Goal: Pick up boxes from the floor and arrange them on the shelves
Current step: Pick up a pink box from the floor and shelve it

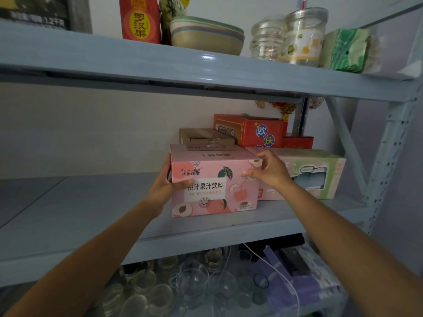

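Note:
A pink peach-juice box [214, 179] stands on the middle shelf [91, 216] of a grey-blue rack, near its front edge. My left hand [163, 186] holds the box's left side, thumb across the front face. At the upper right corner of the box, my right hand [269, 169] grips with the thumb on the front and the fingers over the top edge. A pink and green box [320, 175] lies right beside it. Behind stand a brown carton [206, 136] and a red box [256, 130].
The upper shelf [160, 62] carries a red carton [139, 19], stacked bowls [206, 35], glass jars [286, 37] and a green packet [348, 51]. Below, several glasses [183, 287] and purple packages [297, 271] fill the lower shelf. The rack's upright [389, 156] stands at the right.

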